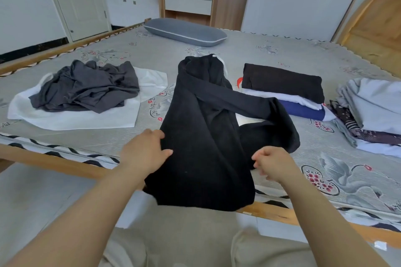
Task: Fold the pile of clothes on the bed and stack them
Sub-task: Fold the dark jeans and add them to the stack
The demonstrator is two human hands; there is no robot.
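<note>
Between both hands (143, 154) (274, 163): black trousers (201, 136).

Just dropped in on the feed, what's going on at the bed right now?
A person is folding black trousers at the near edge of the bed. The left hand rests on the fabric's left edge; the right hand pinches the right edge. A folded stack sits to the right, and a crumpled grey garment waits on the left.
</note>
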